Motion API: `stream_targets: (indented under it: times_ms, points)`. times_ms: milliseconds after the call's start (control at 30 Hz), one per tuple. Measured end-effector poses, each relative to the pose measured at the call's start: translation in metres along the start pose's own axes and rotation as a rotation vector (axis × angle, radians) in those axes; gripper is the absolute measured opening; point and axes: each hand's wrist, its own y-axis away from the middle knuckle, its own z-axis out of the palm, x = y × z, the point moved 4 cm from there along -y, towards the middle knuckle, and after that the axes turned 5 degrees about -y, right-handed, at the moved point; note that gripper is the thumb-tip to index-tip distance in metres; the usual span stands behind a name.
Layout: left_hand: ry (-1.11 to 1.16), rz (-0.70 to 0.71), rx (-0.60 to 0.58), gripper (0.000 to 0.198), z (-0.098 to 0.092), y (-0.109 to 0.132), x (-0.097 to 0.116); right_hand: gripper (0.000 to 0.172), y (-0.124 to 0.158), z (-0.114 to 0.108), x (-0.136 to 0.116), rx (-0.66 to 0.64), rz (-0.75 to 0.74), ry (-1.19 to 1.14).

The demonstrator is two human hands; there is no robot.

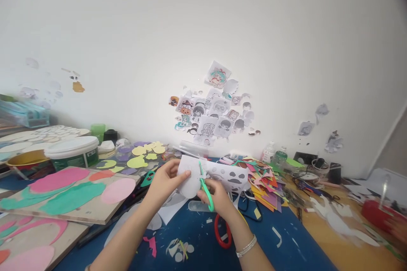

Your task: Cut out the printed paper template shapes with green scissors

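My left hand (170, 180) pinches a sheet of white paper (190, 184), with the thumb on top near its left side. The sheet's lower edge is rounded, and its right part carries grey printed shapes. My right hand (218, 197) grips green-handled scissors (209, 197), whose blades point up and lie across the paper. Whether the blades are parted is hard to make out. Below my right hand, a red ring-shaped handle (223, 233) rests on the blue mat (254, 245). White paper scraps (179, 250) lie on the mat between my forearms.
Boards with pink and green painted shapes (73, 194) are at the left, beside a white-lidded tub (71, 148). Coloured paper pieces (267, 184) are heaped right of my hands. Drawings (219, 110) cover part of the wall. Another person's hand (399, 226) shows blurred at the right edge.
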Motion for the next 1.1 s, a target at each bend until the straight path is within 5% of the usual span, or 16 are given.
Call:
stream_targets:
  times_ms: [233, 433, 767, 1100]
  points:
    - [-0.269, -0.114, -0.044, 0.036, 0.004, 0.001, -0.008, 0.019, 0.005, 0.004, -0.005, -0.093, 0.083, -0.013]
    - [-0.153, -0.209, -0.032, 0.04, 0.009, 0.004, -0.013, 0.032, 0.006, 0.007, -0.009, -0.127, 0.062, -0.043]
    - [0.39, -0.351, -0.156, 0.034, 0.024, 0.009, -0.028, 0.046, 0.008, 0.01, -0.017, -0.18, 0.002, -0.158]
    - [0.282, -0.335, -0.001, 0.043, 0.029, 0.014, -0.016, 0.029, 0.007, 0.011, -0.024, -0.131, 0.055, -0.163]
